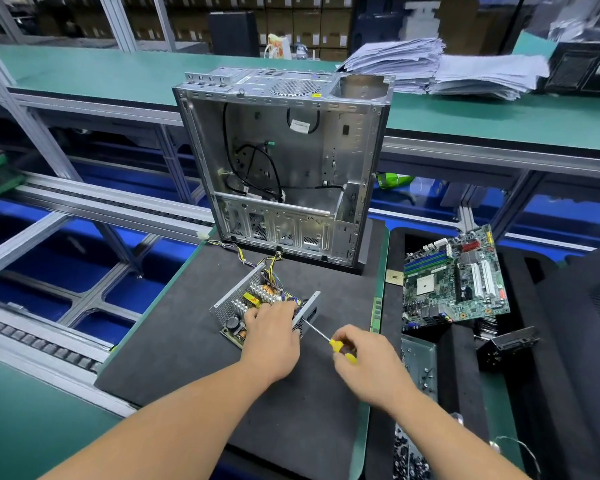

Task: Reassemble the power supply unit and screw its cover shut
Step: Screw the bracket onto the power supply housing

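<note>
The power supply unit (248, 299) lies open on the black foam mat (187, 341), its circuit board, heatsinks and coils exposed between perforated metal walls. My left hand (272, 336) rests on top of the unit with fingers curled over its near right part. My right hand (368, 362) grips the yellow-and-black handle of a screwdriver (340, 349). Its shaft points up-left to the unit's right side wall (307, 311). A bundle of coloured wires (243, 256) runs from the unit toward the case behind it.
An empty metal computer case (284, 161) stands upright behind the unit. Right of the mat lie a green motherboard (454, 282), a metal plate (418, 362) and several small screws (409, 459). A conveyor rail (49, 344) runs at left, paper stacks (440, 67) at the back.
</note>
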